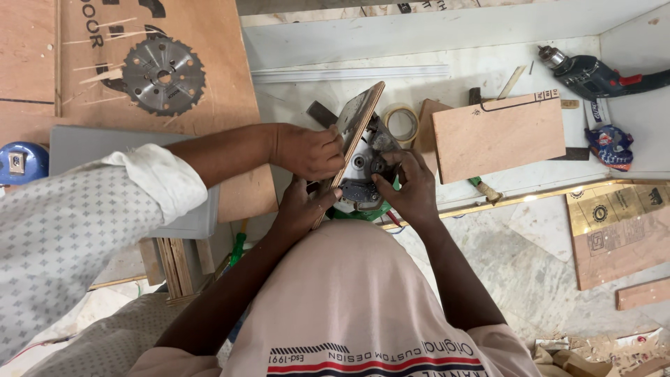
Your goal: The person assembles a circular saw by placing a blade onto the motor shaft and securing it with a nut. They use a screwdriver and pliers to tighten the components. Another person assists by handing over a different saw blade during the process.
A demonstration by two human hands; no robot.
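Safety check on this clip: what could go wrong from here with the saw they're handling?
1. Three hands crowd the saw. The left hand and a co-worker's hand grip its plywood plate, and the right hand holds the housing. A slip could pinch fingers.
2. Wires trail below. Whether it is plugged in cannot be told, so an accidental start is possible.
3. A loose toothed blade lies bare beside the co-worker's arm and might cut.
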